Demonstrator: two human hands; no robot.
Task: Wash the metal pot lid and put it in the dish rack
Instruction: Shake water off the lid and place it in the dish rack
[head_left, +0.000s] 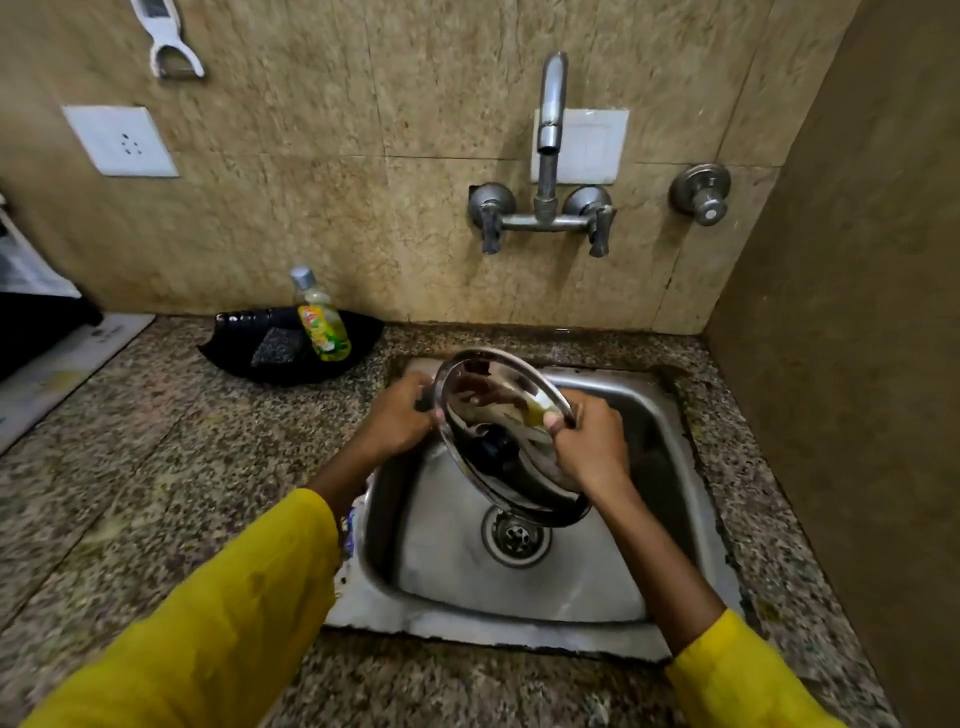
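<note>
Stainless steel throughout: the metal pot lid (498, 431) is held tilted over the basin of the sink (519, 597), above and just behind the drain (516, 536), its mirrored face turned toward the camera and its dark knob (496, 448) visible near the middle. The left hand (400, 418) is closed on the lid's left edge, fingers curled round the rim. The right hand (589, 441) is clenched at the lid's right edge, thumb pressed against the surface; something pale yellow-green shows just beside the thumb, but whether it is a held object or a reflection cannot be told. Both forearms emerge from yellow sleeves (218, 623). A wall-mounted tap (548, 150) with two lever handles stands behind the sink, its spout above the far part of the basin; no stream of water is discernible. A separate round valve (701, 193) sits on the wall to the right. On the speckled granite counter (156, 467), left of the sink, a black tray (234, 348) carries a bottle of yellow-green dish liquid (321, 321) leaning beside a dark scouring pad (275, 345). A white socket plate (120, 140) and a white hanging utensil (169, 41) occupy the upper left wall.
</note>
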